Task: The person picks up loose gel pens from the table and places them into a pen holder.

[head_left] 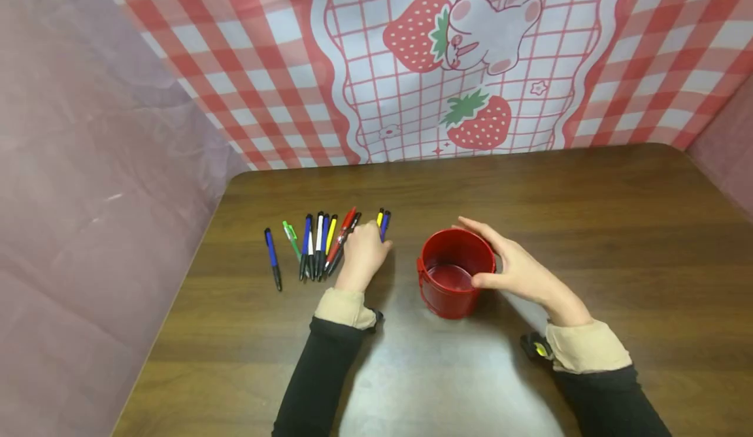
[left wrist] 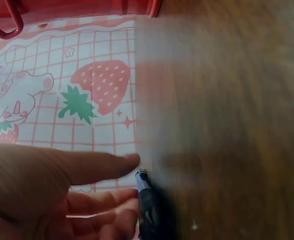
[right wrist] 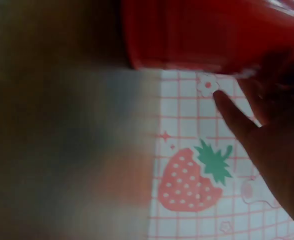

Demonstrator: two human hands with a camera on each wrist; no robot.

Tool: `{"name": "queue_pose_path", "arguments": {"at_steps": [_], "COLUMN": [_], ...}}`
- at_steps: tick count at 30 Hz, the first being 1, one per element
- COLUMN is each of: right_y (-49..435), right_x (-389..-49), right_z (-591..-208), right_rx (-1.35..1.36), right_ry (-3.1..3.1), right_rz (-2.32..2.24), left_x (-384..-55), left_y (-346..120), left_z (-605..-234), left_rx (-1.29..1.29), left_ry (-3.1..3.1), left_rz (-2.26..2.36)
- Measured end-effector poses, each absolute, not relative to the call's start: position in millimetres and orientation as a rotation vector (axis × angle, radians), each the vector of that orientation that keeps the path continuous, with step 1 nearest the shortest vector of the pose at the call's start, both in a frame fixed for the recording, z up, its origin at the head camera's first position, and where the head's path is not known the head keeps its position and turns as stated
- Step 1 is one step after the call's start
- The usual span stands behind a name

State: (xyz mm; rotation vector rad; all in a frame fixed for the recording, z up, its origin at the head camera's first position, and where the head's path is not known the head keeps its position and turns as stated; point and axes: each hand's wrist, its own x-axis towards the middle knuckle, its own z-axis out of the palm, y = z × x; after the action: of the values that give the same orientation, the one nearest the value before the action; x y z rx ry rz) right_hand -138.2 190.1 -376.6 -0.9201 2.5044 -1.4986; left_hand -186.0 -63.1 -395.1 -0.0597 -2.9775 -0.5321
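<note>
The brown table [head_left: 618, 241] bears a glossy red bucket [head_left: 450, 302].

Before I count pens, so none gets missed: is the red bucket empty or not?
Empty: in the head view, the red bucket looks bare inside, down to its bottom; pens lie outside it.

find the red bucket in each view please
Head: the red bucket stands just right of centre.
Left wrist: along the top edge, left to just past centre, cropped.
Right wrist: along the top edge, centre to right, cropped.
Shared landmark: the printed strawberry beside small sparkles.
</note>
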Motion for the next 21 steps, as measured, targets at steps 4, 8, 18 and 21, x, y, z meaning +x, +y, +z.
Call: {"name": "queue_pose_path", "arguments": {"at_steps": [4,8,18,21], "right_y": [188,188,183,182], "right_x": [-136,-135,-136,-137], "right_z": [-384,-388,-391,-391], "right_rx": [-0.953,-0.974,-0.912,-0.911], "right_ry": [2.435,2.426,2.483,2.493], "right_rz": [-1.584,-1.616,-1.576,-1.567], "left_x": [-188,-190,-191,-191], "left_y": [-61,-61,-68,-69], "left_z": [-397,-400,-403,-403], "left_rx": [-0.044,-0.046,-0.043,-0.031], "left_ry": [-3.007,-3.012,-2.942,-2.899], "left_rz": [-0.478,-0.446,-0.573,-0.642]}}
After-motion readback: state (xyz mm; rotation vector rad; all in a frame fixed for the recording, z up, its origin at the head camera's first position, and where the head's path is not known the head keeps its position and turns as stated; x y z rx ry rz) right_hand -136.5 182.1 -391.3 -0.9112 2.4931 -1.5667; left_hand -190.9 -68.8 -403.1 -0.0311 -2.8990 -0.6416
